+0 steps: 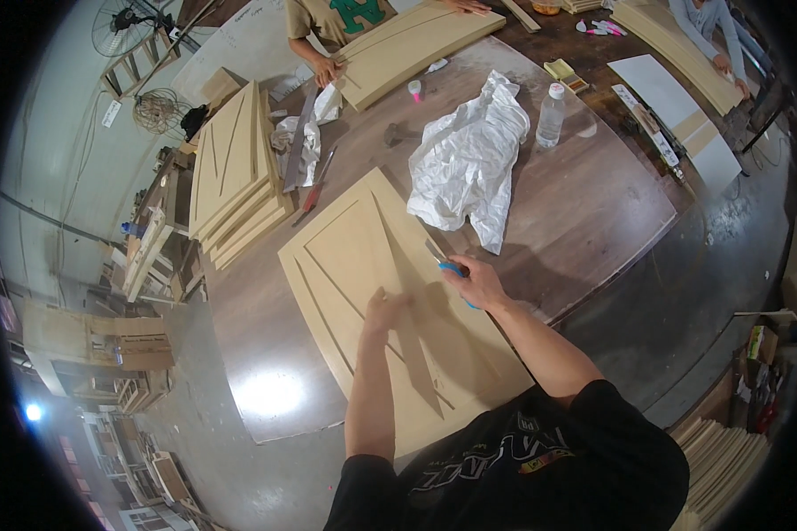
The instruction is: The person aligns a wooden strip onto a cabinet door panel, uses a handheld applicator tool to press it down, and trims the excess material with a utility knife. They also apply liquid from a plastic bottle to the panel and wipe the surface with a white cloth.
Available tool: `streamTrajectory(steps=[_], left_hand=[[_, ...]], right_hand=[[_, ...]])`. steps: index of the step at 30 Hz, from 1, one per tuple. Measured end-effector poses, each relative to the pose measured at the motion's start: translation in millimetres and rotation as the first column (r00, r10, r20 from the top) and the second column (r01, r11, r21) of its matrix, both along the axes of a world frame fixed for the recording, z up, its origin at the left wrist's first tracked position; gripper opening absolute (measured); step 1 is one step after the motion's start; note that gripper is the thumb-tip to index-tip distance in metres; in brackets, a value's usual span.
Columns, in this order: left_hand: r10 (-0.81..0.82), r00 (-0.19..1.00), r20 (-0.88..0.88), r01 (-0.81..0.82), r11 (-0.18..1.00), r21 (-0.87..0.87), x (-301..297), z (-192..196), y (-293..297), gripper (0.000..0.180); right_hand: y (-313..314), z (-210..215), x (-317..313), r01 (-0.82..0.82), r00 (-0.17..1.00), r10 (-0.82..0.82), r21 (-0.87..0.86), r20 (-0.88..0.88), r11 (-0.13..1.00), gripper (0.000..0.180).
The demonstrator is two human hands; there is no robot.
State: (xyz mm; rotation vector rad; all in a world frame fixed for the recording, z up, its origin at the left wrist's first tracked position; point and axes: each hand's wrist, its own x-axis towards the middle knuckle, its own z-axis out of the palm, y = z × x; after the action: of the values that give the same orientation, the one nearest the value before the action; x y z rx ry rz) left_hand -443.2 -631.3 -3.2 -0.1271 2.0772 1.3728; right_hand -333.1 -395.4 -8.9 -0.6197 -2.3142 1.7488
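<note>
A pale wooden panel (336, 239) with long, dark slanting grooves lies on the brown table, its near end close to my body. In my right hand (478, 285), closed over the panel's right edge, is a blue-handled tool (452, 266) with a thin metal blade pointing away from me. The tool's exact kind is hard to make out. My left hand (386, 310) is over the middle of the panel beside a groove; its fingers are too blurred to read. Just beyond the right hand is a crumpled white sheet (465, 159).
Similar panels are stacked (230, 177) at the table's left edge, beside a red-handled tool (310, 195). A clear bottle (551, 117) stands beyond the white sheet on the brown table (593, 212). Across the table, a person (336, 26) handles another panel (416, 49); someone else works at far right.
</note>
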Motion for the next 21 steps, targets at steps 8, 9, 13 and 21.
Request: streamTrajectory(steps=[8,9,13,21], left_hand=[[0.103,0.991,-0.088,-0.109,0.992,-0.062,5,-10,5,0.059],[0.054,0.995,-0.085,-0.063,0.992,-0.106,7,4,18,0.050],[-0.065,0.974,-0.217,-0.021,0.928,-0.372,16,46,40,0.050],[-0.146,0.953,-0.266,-0.069,0.749,-0.659,31,53,63,0.055]], right_hand=[[31,-6,28,0.149,0.986,-0.165,-0.407,-0.005,0.901,0.048],[51,-1,41,0.213,0.974,-0.228,-0.410,0.012,0.887,0.049],[134,-13,70,0.314,0.949,-0.293,-0.358,0.113,0.879,0.053],[316,-10,35,0.371,0.924,-0.353,0.553,-0.144,0.746,0.076]])
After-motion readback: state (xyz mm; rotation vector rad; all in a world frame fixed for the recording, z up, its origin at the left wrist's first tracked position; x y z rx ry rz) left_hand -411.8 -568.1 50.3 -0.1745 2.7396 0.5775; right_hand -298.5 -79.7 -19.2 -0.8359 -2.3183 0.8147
